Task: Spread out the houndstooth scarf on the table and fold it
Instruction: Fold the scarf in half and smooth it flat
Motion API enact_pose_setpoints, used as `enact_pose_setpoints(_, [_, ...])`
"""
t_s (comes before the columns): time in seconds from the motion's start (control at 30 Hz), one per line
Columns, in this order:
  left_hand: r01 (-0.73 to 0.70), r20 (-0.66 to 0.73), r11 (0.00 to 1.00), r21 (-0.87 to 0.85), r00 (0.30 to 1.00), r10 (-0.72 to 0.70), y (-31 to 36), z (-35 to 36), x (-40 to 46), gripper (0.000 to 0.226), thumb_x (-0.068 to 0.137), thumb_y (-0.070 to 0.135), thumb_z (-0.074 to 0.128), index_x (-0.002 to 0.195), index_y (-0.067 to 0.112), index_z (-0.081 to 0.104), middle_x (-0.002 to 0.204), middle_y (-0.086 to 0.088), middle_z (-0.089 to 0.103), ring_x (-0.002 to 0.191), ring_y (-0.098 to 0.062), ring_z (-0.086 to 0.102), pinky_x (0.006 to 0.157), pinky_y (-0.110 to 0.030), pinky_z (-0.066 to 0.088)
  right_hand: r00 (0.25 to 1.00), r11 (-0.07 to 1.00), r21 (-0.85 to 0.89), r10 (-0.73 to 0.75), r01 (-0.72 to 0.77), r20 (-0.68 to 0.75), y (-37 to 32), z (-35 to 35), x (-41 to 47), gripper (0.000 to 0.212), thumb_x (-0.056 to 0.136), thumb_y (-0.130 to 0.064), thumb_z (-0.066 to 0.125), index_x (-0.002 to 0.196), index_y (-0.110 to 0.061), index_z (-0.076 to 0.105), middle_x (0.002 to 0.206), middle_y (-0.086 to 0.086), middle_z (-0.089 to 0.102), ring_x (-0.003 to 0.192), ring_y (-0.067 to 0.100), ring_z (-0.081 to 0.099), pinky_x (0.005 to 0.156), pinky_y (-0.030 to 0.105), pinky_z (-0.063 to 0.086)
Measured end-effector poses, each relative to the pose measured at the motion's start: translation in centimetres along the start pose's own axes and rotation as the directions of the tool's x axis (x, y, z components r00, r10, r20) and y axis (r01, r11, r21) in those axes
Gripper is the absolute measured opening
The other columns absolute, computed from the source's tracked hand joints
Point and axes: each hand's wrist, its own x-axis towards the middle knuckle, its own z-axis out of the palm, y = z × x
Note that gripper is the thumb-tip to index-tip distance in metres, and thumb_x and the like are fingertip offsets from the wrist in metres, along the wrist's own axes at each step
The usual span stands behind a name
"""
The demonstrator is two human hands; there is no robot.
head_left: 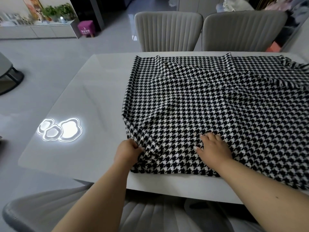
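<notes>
A black-and-white houndstooth scarf lies over the right half of the glossy white table. It is wrinkled, with a fringed edge folded over at the far right. My left hand grips the scarf's near-left edge, bunching the cloth there. My right hand rests flat on the scarf near the front edge, fingers spread and pressing the fabric down.
Two grey ribbed chairs stand behind the table's far side. Another grey chair is below me at the near edge. A ceiling lamp's bright reflection shows on the table's left part.
</notes>
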Motion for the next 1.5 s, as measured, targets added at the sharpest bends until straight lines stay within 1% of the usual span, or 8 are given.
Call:
enact_pose_setpoints(0.13, [0.067, 0.102, 0.913, -0.403, 0.994, -0.028, -1.8, -3.4, 0.1, 0.02, 0.081, 0.011, 0.075, 0.073, 0.002, 0.058, 0.062, -0.008, 0.058, 0.057, -0.02, 0.053, 0.059, -0.03, 0.053, 1.0, 1.0, -0.005, -0.002, 0.002, -0.002, 0.0, 0.0, -0.1, 0.057, 0.094, -0.05, 0.039, 0.142, -0.019, 0.033, 0.141, 0.002, 0.037, 0.129, 0.022, 0.035, 0.105, 0.038, 0.037])
enact_pose_setpoints(0.37, [0.486, 0.097, 0.655, -0.579, 0.838, -0.537, -8.7, -9.6, -0.4, 0.018, 0.09, 0.005, 0.063, 0.078, -0.003, 0.052, 0.066, -0.016, 0.049, 0.049, -0.025, 0.053, 0.034, -0.024, 0.051, 1.0, 1.0, -0.012, 0.001, -0.001, 0.012, -0.1, -0.3, 0.0, 0.056, 0.094, -0.05, 0.037, 0.141, -0.019, 0.035, 0.141, 0.002, 0.037, 0.128, 0.023, 0.036, 0.102, 0.038, 0.038])
enact_pose_setpoints(0.5, [0.47, 0.176, 0.679, -0.565, 0.872, -0.457, -6.6, -7.9, -0.1, 0.039, 0.088, 0.039, 0.065, 0.091, 0.001, 0.057, 0.075, -0.014, 0.057, 0.066, -0.027, 0.056, 0.061, -0.032, 0.052, 1.0, 1.0, -0.02, 0.004, -0.004, 0.013, -0.3, -0.6, -0.1, 0.055, 0.094, -0.049, 0.037, 0.14, -0.018, 0.036, 0.14, 0.003, 0.038, 0.128, 0.023, 0.037, 0.102, 0.037, 0.039])
enact_pose_setpoints(0.63, [0.38, 0.156, 0.801, -0.462, 0.924, -0.348, -3.7, -5.6, 0.0, 0.023, 0.082, 0.018, 0.074, 0.081, 0.003, 0.056, 0.073, -0.013, 0.054, 0.065, -0.025, 0.053, 0.062, -0.032, 0.05, 1.0, 1.0, -0.017, 0.004, -0.003, 0.017, -0.3, -0.6, -0.1, 0.056, 0.094, -0.049, 0.038, 0.14, -0.018, 0.036, 0.14, 0.003, 0.038, 0.128, 0.024, 0.036, 0.102, 0.038, 0.039])
enact_pose_setpoints(0.97, [0.34, 0.188, 0.676, -0.653, 0.938, -0.291, -4.3, -9.3, 0.6, 0.021, 0.074, -0.005, 0.075, 0.082, 0.002, 0.056, 0.076, -0.016, 0.06, 0.06, -0.023, 0.057, 0.051, -0.025, 0.047, 0.999, 0.999, -0.028, 0.02, -0.019, 0.047, -0.7, -0.7, 0.1, 0.063, 0.093, -0.054, 0.038, 0.143, -0.016, 0.032, 0.143, 0.004, 0.035, 0.132, 0.025, 0.032, 0.103, 0.039, 0.038])
enact_pose_setpoints(1.1, [0.404, 0.286, 0.431, -0.807, 0.905, -0.315, -5.3, -9.4, 0.3, 0.018, 0.087, 0.02, 0.068, 0.086, 0.005, 0.057, 0.072, -0.006, 0.053, 0.035, -0.004, 0.048, 0.034, -0.01, 0.038, 0.997, 0.999, -0.025, 0.043, -0.041, 0.066, -0.7, -0.8, 0.2, 0.066, 0.092, -0.055, 0.038, 0.145, -0.017, 0.03, 0.145, 0.004, 0.033, 0.134, 0.025, 0.031, 0.103, 0.041, 0.04])
enact_pose_setpoints(1.3, [0.47, 0.179, 0.828, -0.307, 0.883, -0.435, -4.8, -5.8, -0.4, 0.046, 0.072, 0.04, 0.081, 0.076, 0.005, 0.05, 0.059, -0.007, 0.046, 0.05, -0.019, 0.04, 0.054, -0.028, 0.037, 0.995, 0.998, -0.021, 0.063, -0.062, 0.071, -1.0, -0.7, 0.2, 0.069, 0.092, -0.058, 0.037, 0.147, -0.018, 0.028, 0.147, 0.004, 0.031, 0.136, 0.026, 0.028, 0.105, 0.043, 0.04])
enact_pose_setpoints(1.5, [0.43, 0.0, 0.856, -0.286, 0.894, -0.449, -5.9, -5.8, -0.4, 0.033, 0.074, 0.02, 0.079, 0.073, 0.001, 0.052, 0.07, -0.016, 0.054, 0.067, -0.029, 0.054, 0.074, -0.043, 0.056, 0.996, 0.999, -0.013, 0.041, -0.04, 0.08, -0.6, -0.4, -0.2, 0.072, 0.092, -0.058, 0.034, 0.15, -0.017, 0.02, 0.153, 0.004, 0.024, 0.14, 0.026, 0.023, 0.11, 0.042, 0.033])
